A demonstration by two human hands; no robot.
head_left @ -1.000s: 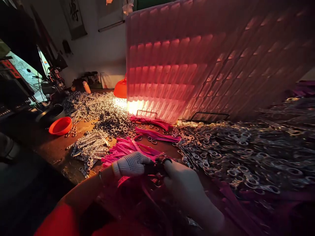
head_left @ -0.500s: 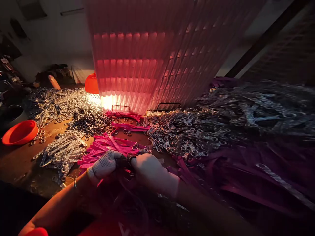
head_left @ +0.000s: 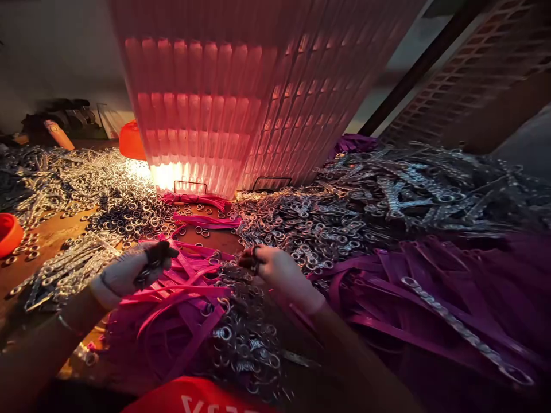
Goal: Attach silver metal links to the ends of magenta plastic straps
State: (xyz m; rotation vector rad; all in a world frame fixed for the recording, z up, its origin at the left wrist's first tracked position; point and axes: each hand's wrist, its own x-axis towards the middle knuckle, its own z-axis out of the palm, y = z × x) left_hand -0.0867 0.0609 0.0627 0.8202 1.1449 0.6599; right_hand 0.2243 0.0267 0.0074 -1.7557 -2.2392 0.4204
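Note:
My left hand (head_left: 131,269), in a pale glove with dark fingertips, is turned partly palm up with its fingers curled in. Whether anything lies in them is hidden. To its right, my right hand (head_left: 284,272), also gloved, has its fingers pinched; a small ring shape shows at the tips, too blurred to name. Between and below the hands lies a heap of pink straps (head_left: 172,310), some with metal rings on their ends. A pile of braided silvery pieces with ring ends (head_left: 247,344) lies below my right hand.
Behind stands a tall ribbed translucent panel (head_left: 202,109), lit by a red lamp (head_left: 132,140). Loose rings (head_left: 133,212) and silvery braided pieces (head_left: 64,267) lie left; more silvery pieces (head_left: 301,221) and purple straps (head_left: 413,298) lie right. A red bowl (head_left: 9,235) is at the left edge.
My hands were together over the pink straps and have moved apart, left hand to the left, right hand to the right. The view has turned rightward.

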